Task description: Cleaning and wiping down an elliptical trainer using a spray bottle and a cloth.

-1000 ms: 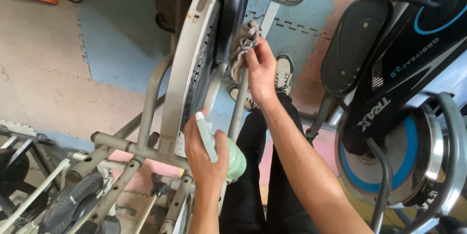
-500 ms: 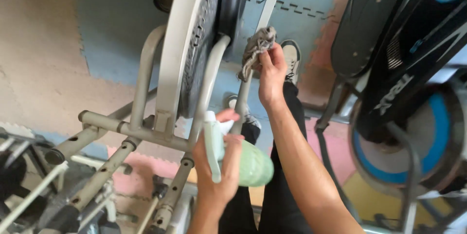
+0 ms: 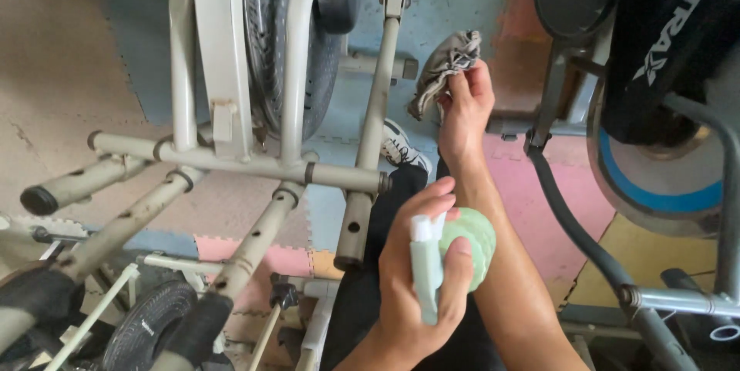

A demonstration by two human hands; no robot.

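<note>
Head camera looks straight down on both hands. Nearest the lens, the left hand (image 3: 420,278) is wrapped tight around a pale green spray bottle (image 3: 466,236), its fingers curled over the whitish trigger head, which points down and toward the person. The bottle sits just in front of the right forearm, over the person's dark trousers (image 3: 370,286). Farther out, the right hand (image 3: 462,105) is pinched shut on a crumpled grey rag (image 3: 443,70), held up beside the slanted beige tube (image 3: 378,109) of an exercise machine (whether the cloth touches the tube, I cannot tell). Below the rag a white-and-dark shoe (image 3: 401,151) rests on the floor. The tube meets a beige crossbar (image 3: 239,161), and left of it stand the curved frame pipes and the dark wheel (image 3: 266,39) of the machine. Underfoot lie foam mats (image 3: 524,193) in pink, blue and yellow. To the right stands a second machine with a black housing (image 3: 663,47).
</note>
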